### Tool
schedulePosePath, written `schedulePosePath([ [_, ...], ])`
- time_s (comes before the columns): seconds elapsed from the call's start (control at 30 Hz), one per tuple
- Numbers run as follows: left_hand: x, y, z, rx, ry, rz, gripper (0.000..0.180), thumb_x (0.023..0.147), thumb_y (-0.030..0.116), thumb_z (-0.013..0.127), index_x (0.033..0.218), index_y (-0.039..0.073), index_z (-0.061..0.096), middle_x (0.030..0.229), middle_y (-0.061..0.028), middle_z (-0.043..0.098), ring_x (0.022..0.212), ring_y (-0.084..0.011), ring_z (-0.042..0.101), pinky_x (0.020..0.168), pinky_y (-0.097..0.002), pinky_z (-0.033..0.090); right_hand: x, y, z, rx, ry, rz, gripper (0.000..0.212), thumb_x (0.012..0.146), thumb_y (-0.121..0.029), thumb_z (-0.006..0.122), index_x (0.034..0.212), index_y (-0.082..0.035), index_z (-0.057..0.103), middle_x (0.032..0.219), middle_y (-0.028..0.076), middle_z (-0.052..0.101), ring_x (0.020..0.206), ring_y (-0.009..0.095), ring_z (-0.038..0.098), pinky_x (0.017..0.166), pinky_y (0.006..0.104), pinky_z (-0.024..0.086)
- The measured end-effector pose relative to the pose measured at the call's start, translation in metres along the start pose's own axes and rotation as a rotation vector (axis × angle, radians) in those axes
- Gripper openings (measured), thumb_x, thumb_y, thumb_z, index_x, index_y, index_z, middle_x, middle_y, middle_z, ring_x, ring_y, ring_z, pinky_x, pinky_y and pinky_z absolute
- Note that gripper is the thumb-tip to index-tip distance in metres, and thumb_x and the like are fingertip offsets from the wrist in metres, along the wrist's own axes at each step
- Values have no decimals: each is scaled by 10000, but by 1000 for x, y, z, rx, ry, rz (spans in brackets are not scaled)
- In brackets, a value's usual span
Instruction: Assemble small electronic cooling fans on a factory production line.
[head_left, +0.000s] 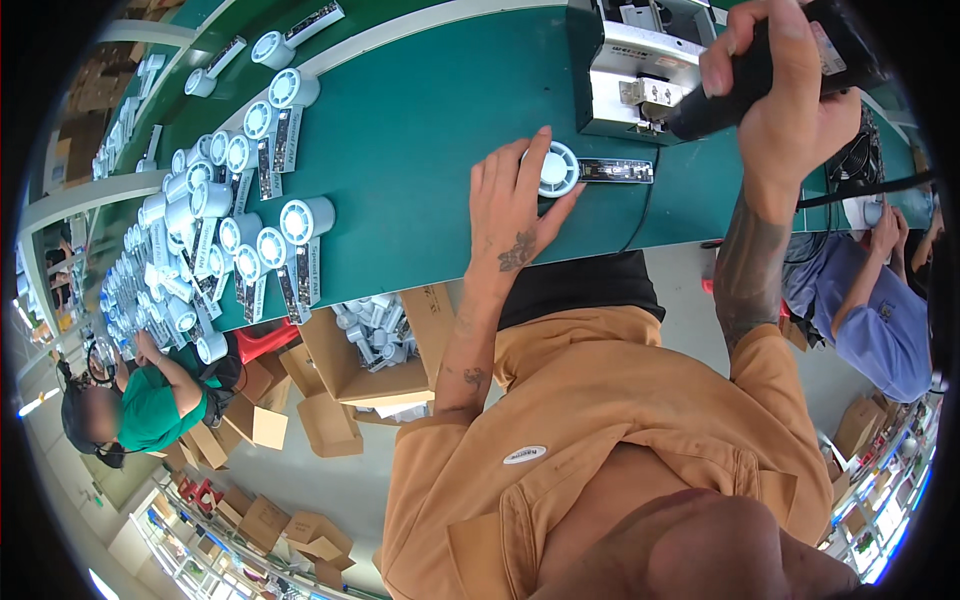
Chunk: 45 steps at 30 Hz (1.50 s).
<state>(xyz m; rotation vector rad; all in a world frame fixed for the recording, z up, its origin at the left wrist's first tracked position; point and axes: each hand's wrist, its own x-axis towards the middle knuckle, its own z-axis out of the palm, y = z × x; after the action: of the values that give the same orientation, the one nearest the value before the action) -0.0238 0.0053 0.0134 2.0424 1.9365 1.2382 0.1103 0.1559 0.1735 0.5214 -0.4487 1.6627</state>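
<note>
My left hand (515,205) is closed round the round head of a light-blue handheld fan (558,170), thumb on one side and fingers on the other. The fan lies on the green table, and its handle, with a dark strip that looks like bare electronics, points right. Up at the right, my right hand (790,100) grips a thick black power screwdriver (735,100). The tool is tilted, its nose down at the front of a silver metal box (640,75), which looks like a screw feeder. Its very tip is hidden from me.
Many similar fans (240,232) crowd the table's left side. A thin black cable (645,215) runs over the table's near edge. Below stands a cardboard box (345,350) of pale parts. Co-workers sit at left in green (165,400) and at right in blue (875,320).
</note>
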Motion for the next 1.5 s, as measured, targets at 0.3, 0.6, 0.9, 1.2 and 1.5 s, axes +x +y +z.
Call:
schedulePosePath([
  [0.3, 3, 0, 1, -8, -9, -1, 710, 830, 296, 836, 1422, 32, 548, 1201, -158, 617, 1070, -317, 578, 898, -428, 427, -31, -49, 15, -1352, 39, 32, 221, 1039, -156, 524, 1119, 48, 545, 799, 181, 603, 499, 209, 562, 458, 335, 449],
  [0.6, 2, -1, 2, -6, 3, 12, 712, 825, 295, 839, 1422, 37, 549, 1208, -156, 618, 1074, -316, 580, 902, -428, 427, -34, -51, 1, -1366, 58, 38, 226, 1042, -165, 533, 1125, 45, 525, 800, 178, 599, 493, 203, 559, 454, 339, 459],
  [0.9, 4, 2, -4, 23, -29, -16, 706, 807, 268, 863, 1388, -1, 564, 1246, -159, 635, 1114, -321, 601, 922, -423, 449, -55, -47, 4, -1237, 123, -9, 244, 973, -109, 655, 1090, 68, 534, 748, 121, 586, 521, 187, 552, 479, 318, 466],
  [1.2, 5, 1, 0, 17, -23, 13, 735, 822, 330, 843, 1405, 1, 538, 1216, -148, 623, 1082, -313, 582, 892, -424, 422, -59, -46, 5, -1301, 31, -66, 297, 993, -148, 639, 1154, 69, 516, 768, 158, 614, 511, 184, 562, 472, 312, 471],
  [1.5, 4, 0, 2, 8, -24, 4, 744, 820, 343, 841, 1412, 12, 535, 1219, -138, 620, 1093, -307, 577, 913, -422, 419, -58, -56, -1, -1238, 66, -37, 301, 1008, -184, 632, 1192, 25, 518, 782, 172, 604, 513, 200, 553, 467, 337, 482],
])
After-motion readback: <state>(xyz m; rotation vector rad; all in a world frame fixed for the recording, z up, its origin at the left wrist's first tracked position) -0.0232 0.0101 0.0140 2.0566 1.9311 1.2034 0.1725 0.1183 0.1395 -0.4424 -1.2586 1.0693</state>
